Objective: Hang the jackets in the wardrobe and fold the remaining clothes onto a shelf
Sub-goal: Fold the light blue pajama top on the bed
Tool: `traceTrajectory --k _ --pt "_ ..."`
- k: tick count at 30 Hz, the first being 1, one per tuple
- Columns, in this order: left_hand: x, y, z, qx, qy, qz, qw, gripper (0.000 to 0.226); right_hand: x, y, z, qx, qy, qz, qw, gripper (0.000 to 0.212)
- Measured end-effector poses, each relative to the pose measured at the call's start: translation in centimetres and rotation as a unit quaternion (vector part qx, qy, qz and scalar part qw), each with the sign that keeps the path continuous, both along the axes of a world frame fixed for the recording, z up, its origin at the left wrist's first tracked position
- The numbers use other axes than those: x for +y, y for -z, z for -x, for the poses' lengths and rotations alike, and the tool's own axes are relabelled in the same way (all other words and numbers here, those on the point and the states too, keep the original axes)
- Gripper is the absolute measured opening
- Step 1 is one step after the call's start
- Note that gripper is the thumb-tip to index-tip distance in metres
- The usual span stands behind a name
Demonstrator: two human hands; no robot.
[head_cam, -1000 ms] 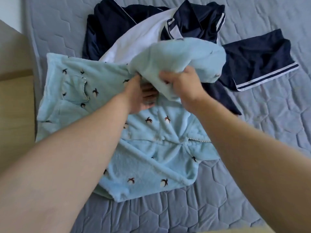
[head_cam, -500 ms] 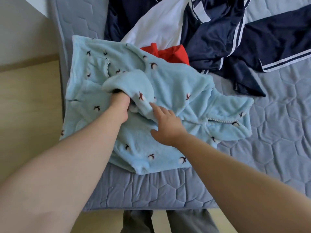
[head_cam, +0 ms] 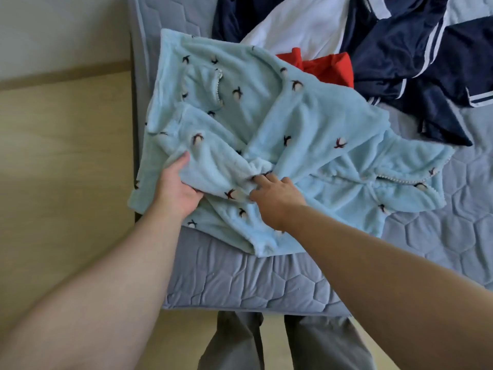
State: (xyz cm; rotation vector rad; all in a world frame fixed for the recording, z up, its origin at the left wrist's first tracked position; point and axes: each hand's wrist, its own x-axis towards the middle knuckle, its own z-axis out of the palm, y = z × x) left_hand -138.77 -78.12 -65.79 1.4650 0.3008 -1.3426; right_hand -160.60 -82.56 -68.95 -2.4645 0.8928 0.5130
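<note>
Standing at the near corner of the mattress (head_cam: 240,284), looking down past grey trousers (head_cam: 328,343).

Gripping the light blue fleece (head_cam: 306,121) with the left hand (head_cam: 177,188): thumb lying on top, fingers tucked out of sight under a folded-over sleeve (head_cam: 210,153), so closing on cloth rather than resting flat. Pinching a bunched twist of the same fleece with the right hand (head_cam: 277,194), just beside the left, fingers curling in on the gather. Working both hands at the garment's near middle, the left nearer the mattress side edge, the right nearer the centre.

Noting the fleece as lying spread across the near left corner and reaching the left edge. Reading its long axis as running left to right and slightly away, with the bulk spreading beyond and to the right of both grips. Judging this to be a fold under way. Probably needing the sleeve laid across toward the right before halving the body along that axis.

Further out, spotting a red garment (head_cam: 330,68) poking from under the fleece's far edge and touching it. Beyond that, seeing a white garment (head_cam: 298,25) and navy jackets (head_cam: 400,49) with white stripes heaped far right, one dark corner lying close to the fleece's right flap. Expecting these to crowd any wide sweep to the right. Finding no wardrobe or shelf in view, only pale floor (head_cam: 61,156) to the left.
</note>
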Motion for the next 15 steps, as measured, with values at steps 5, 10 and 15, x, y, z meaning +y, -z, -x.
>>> traceTrajectory --k 5,10,15 --pt "4.8 0.4 -2.9 0.021 -0.036 -0.018 0.999 0.04 -0.5 -0.6 -1.7 0.017 0.078 0.006 0.997 0.05" --pt "6.2 -0.6 -5.8 0.057 0.038 0.123 0.99 0.043 -1.4 -1.1 -4.3 -0.114 0.247 -0.011 0.962 0.051" --pt "7.2 1.1 -7.8 0.083 -0.059 0.052 0.993 0.041 -3.1 -0.8 -7.2 -0.122 0.296 -0.004 0.948 0.05"
